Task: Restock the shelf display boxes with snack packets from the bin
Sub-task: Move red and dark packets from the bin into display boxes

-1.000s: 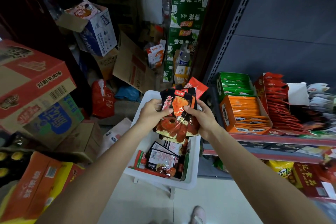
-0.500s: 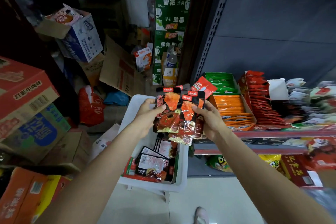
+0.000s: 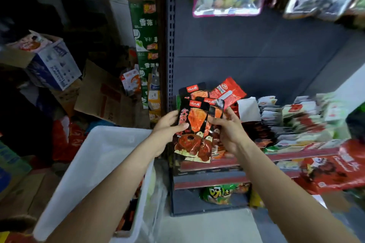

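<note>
Both hands hold a fanned stack of snack packets [image 3: 194,130] in front of the shelf [image 3: 227,163], above its front edge and to the right of the bin [image 3: 94,173].

Left hand [image 3: 167,127]: thumb across the front of the nearest black-and-orange packet, fingers behind its left edge, gripping.

Right hand [image 3: 229,130]: fingers curled round the right side of the stack, thumb on the front.

A red packet [image 3: 227,92] sticks out at the top right of the stack.

Bin: white, on the floor at lower left; a few packets visible inside near its right wall.

Shelf rows to the right hold packets, blurred. Cartons [image 3: 49,63] are piled at left.
</note>
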Available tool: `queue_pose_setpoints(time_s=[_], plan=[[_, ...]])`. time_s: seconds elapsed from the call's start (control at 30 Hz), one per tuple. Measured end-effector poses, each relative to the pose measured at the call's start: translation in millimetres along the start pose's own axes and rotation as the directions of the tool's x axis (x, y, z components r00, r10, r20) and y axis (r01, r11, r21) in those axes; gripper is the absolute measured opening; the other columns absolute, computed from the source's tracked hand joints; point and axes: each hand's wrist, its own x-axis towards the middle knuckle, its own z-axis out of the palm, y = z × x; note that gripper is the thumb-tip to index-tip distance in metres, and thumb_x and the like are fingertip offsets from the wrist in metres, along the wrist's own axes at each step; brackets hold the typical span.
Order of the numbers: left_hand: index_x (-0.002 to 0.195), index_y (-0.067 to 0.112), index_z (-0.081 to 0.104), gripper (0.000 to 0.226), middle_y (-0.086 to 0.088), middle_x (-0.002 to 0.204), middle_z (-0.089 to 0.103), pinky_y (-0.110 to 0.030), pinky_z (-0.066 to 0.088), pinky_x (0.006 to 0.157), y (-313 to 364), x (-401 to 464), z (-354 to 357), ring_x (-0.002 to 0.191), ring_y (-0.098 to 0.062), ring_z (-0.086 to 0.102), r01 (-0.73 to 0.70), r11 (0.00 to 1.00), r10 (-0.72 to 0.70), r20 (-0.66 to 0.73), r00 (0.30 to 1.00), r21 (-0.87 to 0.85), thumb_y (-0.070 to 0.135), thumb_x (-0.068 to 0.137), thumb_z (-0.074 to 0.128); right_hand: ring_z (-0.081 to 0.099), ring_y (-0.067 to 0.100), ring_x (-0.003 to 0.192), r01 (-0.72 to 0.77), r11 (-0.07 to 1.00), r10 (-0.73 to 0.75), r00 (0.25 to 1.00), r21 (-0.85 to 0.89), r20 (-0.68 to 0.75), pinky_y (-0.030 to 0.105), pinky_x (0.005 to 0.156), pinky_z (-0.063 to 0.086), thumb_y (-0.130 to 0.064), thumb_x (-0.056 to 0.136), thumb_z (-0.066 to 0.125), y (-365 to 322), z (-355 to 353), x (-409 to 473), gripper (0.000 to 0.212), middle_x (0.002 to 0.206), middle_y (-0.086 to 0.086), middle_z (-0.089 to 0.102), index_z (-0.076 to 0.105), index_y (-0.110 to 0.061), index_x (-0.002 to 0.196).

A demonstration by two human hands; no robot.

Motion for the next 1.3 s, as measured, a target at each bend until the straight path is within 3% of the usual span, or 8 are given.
queue_pose_setpoints(time_s=[0.2, 0.47, 0.57, 0.67, 0.8, 0.97, 1.1, 1.3], plan=[[0.134, 0.02, 0.041, 0.063, -0.011, 0.139, 0.047, -0.043, 0.041, 0.1, 28, 42, 115, 0.122, -0.025, 0.049, -0.022, 0.992, 0.033, -0.083, 0.996, 0.125, 0.016, 0.08, 0.073, 0.062, 0.026, 0.077, 0.039, 0.995, -0.051, 0.989, -0.091, -0.136, 0.038, 0.073, 0.053, 0.014, 0.081, 0.056, -53, -80, 36, 0.028, 0.091, 0.012, 0.064, 0.056, -0.013, 0.091], [0.098, 0.02, 0.06, 0.011, 0.006, 0.087, 0.062, -0.02, 0.043, 0.055, 43, 73, 204, 0.07, 0.002, 0.06, 0.027, 0.986, -0.02, -0.046, 0.999, 0.163, 0.016, 0.088, 0.064, 0.062, 0.028, 0.088, -0.04, 0.998, 0.033, 0.989, -0.043, -0.141, 0.038, 0.081, 0.049, -0.021, 0.085, 0.059, -100, -161, 59, 0.022, 0.092, 0.011, 0.066, 0.061, -0.009, 0.104], [0.116, 0.017, 0.057, 0.032, 0.001, 0.11, 0.062, -0.026, 0.04, 0.066, 45, 82, 210, 0.101, -0.014, 0.057, 0.04, 0.988, -0.026, -0.091, 0.996, 0.148, 0.024, 0.087, 0.066, 0.061, 0.018, 0.076, -0.008, 1.0, 0.005, 0.994, -0.031, -0.111, 0.032, 0.073, 0.048, -0.017, 0.094, 0.05, -110, -170, 66, 0.01, 0.084, 0.002, 0.064, 0.059, -0.013, 0.093], [0.127, 0.019, 0.045, 0.042, 0.007, 0.102, 0.057, -0.029, 0.04, 0.079, 48, 85, 208, 0.09, -0.008, 0.052, 0.027, 0.999, -0.021, -0.126, 0.992, 0.042, 0.018, 0.089, 0.063, 0.059, 0.015, 0.07, -0.016, 0.991, 0.004, 0.996, -0.136, -0.092, 0.03, 0.069, 0.047, -0.018, 0.095, 0.051, -117, -176, 72, 0.011, 0.084, 0.001, 0.064, 0.059, -0.016, 0.087], [0.145, 0.006, 0.027, 0.068, -0.011, 0.147, 0.035, -0.034, 0.038, 0.092, 47, 91, 192, 0.125, -0.023, 0.042, -0.005, 1.0, 0.012, -0.248, 0.969, 0.03, 0.019, 0.089, 0.062, 0.061, 0.018, 0.075, 0.006, 0.928, -0.058, 0.99, -0.373, -0.13, 0.028, 0.068, 0.046, -0.012, 0.084, 0.061, -124, -174, 84, 0.006, 0.088, 0.004, 0.067, 0.063, -0.018, 0.084], [0.146, 0.007, 0.024, 0.07, -0.012, 0.148, 0.033, -0.037, 0.038, 0.098, 48, 95, 172, 0.13, -0.026, 0.039, -0.024, 1.0, 0.027, -0.356, 0.934, 0.011, 0.019, 0.089, 0.063, 0.066, 0.027, 0.084, 0.031, 0.982, -0.037, 0.999, -0.184, -0.026, 0.039, 0.08, 0.054, 0.002, 0.07, 0.046, -118, -159, 96, 0.031, 0.093, 0.013, 0.068, 0.057, -0.004, 0.099], [0.133, 0.007, 0.044, 0.05, -0.005, 0.122, 0.057, -0.04, 0.039, 0.102, 49, 90, 153, 0.116, -0.022, 0.05, -0.025, 0.998, 0.052, -0.439, 0.897, 0.065, 0.021, 0.088, 0.064, 0.054, 0.017, 0.067, -0.074, 0.996, 0.073, 0.997, -0.054, -0.007, 0.032, 0.067, 0.047, 0.009, 0.083, 0.039, -115, -146, 105, 0.029, 0.077, 0.005, 0.05, 0.037, -0.011, 0.105], [0.088, 0.022, 0.06, 0.008, -0.007, 0.102, 0.068, -0.053, 0.045, 0.097, 44, 86, 123, 0.102, -0.028, 0.062, -0.008, 0.995, 0.053, -0.461, 0.886, 0.099, 0.015, 0.089, 0.064, 0.049, 0.014, 0.062, -0.208, 0.978, 0.207, 0.975, 0.002, 0.077, 0.031, 0.063, 0.039, -0.031, 0.093, 0.045, -115, -132, 113, 0.019, 0.073, 0.002, 0.053, 0.047, -0.018, 0.079]])
